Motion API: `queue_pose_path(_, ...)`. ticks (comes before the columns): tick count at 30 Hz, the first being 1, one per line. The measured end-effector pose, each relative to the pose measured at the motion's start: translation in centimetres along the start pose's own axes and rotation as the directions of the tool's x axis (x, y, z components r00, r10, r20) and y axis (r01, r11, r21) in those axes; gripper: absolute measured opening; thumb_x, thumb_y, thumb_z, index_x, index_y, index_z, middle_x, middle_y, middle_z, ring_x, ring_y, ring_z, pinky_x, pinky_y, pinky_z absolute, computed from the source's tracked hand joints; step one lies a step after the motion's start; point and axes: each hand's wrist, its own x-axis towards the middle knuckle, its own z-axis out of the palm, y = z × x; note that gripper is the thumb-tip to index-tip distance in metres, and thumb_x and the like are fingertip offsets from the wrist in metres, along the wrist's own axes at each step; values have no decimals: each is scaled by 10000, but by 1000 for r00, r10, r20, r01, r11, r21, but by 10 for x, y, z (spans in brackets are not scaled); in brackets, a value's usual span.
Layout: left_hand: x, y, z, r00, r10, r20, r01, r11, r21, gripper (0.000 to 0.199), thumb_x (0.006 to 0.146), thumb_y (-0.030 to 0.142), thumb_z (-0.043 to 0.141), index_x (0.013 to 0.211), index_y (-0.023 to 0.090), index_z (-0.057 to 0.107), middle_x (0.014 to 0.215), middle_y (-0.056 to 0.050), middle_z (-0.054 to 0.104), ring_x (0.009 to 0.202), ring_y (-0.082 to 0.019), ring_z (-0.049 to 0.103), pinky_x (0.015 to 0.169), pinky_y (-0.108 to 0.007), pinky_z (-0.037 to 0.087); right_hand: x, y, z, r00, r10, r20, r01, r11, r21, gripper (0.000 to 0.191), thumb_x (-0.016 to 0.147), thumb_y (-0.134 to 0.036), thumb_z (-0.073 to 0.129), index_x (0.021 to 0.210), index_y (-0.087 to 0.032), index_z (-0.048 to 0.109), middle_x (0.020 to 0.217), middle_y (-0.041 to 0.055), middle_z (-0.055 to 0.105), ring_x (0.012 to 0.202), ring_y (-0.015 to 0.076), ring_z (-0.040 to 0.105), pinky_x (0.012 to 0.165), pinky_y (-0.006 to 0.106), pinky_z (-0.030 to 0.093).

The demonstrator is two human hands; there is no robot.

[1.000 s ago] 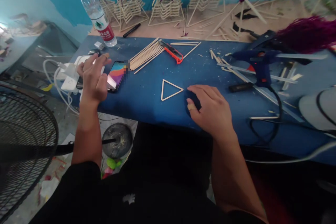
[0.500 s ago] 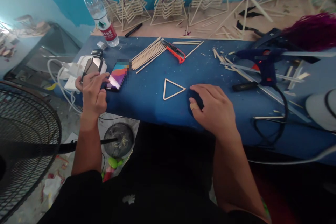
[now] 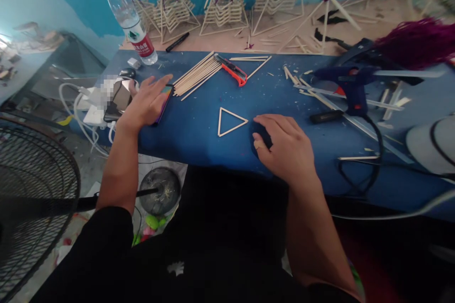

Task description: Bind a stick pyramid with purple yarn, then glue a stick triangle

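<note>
My left hand [image 3: 144,104] is spread over a phone [image 3: 164,108] at the table's left side, covering most of its lit screen. Resting on the blue table, my right hand [image 3: 284,144] has its fingers bent and apart, with nothing between them. Just left of its fingertips lies a small triangle of sticks [image 3: 231,129]. A bundle of thin wooden sticks [image 3: 195,75] lies beyond the phone, and an orange cutter knife [image 3: 234,72] touches its right end.
A water bottle [image 3: 140,40] and a power strip [image 3: 94,113] with cables are at the left. On the right are a blue glue gun [image 3: 355,87] and loose sticks. Stick pyramids [image 3: 225,9] stand at the back. A fan [image 3: 35,199] is at the lower left.
My left hand has moved right and slightly forward, spreading over the phone, whose screen was more visible before. The view has shifted slightly; my right hand rests in the same place.
</note>
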Motion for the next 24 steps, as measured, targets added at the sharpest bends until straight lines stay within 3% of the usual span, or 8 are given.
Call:
queue_pose_path(2,8,6,-8,1000,-15,-17,15,1000,1,696,992,293,351,1664,197,501,1722,-82,553,1631,-360,452,1368,-703,178,0,0,0,1000,-3,1,3,1000,5,344,1002,-238,600,1311,-185,743,1314,163,796,1205,371,729,1073,584,599)
queue_pose_path(5,5,12,-21,986,6,-164,-15,998,-53,699,982,375,334,1612,156,544,1670,-58,601,1582,-255,511,1344,-525,316,0,0,-1,1000,-16,3,16,1000,6,341,1011,-241,592,1310,-176,744,1310,167,798,1204,370,732,1069,580,605)
queue_pose_path(7,-4,12,-25,974,4,-225,-19,998,-64,722,969,476,311,1567,176,582,1620,-18,639,1558,-235,530,1317,-483,364,0,0,-1,1000,-16,6,16,1000,0,340,1015,-237,590,1311,-173,745,1312,167,798,1206,370,733,1068,576,608)
queue_pose_path(10,-25,8,-24,953,-5,-304,-11,999,-50,738,951,549,301,1507,194,631,1530,4,692,1507,-246,557,1304,-485,403,0,0,-1,1000,-14,-1,14,1000,-13,337,1019,-237,591,1310,-172,747,1312,163,800,1204,370,736,1061,566,613)
queue_pose_path(12,-39,6,-21,934,10,-357,-32,998,-57,689,962,507,323,1466,182,662,1470,-26,723,1438,-267,597,1268,-496,451,0,0,0,1000,-15,-10,15,1000,-16,334,1020,-237,591,1308,-172,749,1310,160,801,1200,368,740,1059,558,616)
queue_pose_path(18,-74,5,-3,867,-91,-490,46,994,-103,612,923,387,450,1499,234,588,1502,-109,681,1162,-325,695,950,-508,571,0,-1,0,1000,-27,-10,27,999,-29,326,1023,-241,588,1299,-181,750,1298,153,806,1188,369,748,1038,559,629)
queue_pose_path(24,-94,-2,23,841,-33,-540,-1,998,-62,529,1036,473,416,1470,218,578,1450,-154,677,1295,-361,616,1064,-547,534,-1,0,0,999,-34,-25,33,999,-37,319,1027,-244,588,1294,-179,750,1298,150,806,1187,362,748,1042,545,625)
